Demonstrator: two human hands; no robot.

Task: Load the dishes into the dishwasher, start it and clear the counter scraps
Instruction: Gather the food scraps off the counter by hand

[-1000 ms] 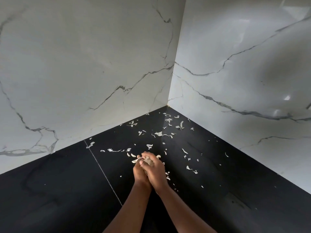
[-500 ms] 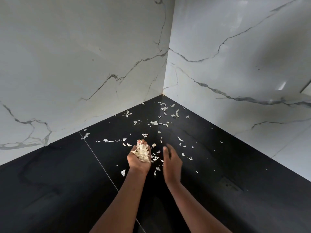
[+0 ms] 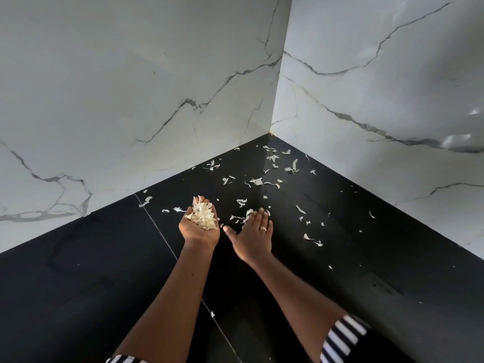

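Pale, papery peel scraps (image 3: 258, 181) lie scattered over the black counter (image 3: 78, 271), thickest toward the corner. My left hand (image 3: 195, 233) is turned palm up and cupped, its fingers curled around a pile of gathered scraps (image 3: 203, 214). Just to its right, my right hand (image 3: 252, 235) lies low over the counter with straight fingers and the thumb spread. Its fingertips touch a few loose scraps (image 3: 247, 213). No dishes or dishwasher are in view.
White marble walls (image 3: 131, 100) meet at the corner (image 3: 271, 132) and close off the counter at the back and right. A thin seam (image 3: 157, 226) runs across the counter left of my hands. More scraps (image 3: 311, 238) lie to the right.
My hands were pressed together over the scraps a second ago. They have parted: the left now cups the pile palm up, the right has moved right and flattened toward the counter.
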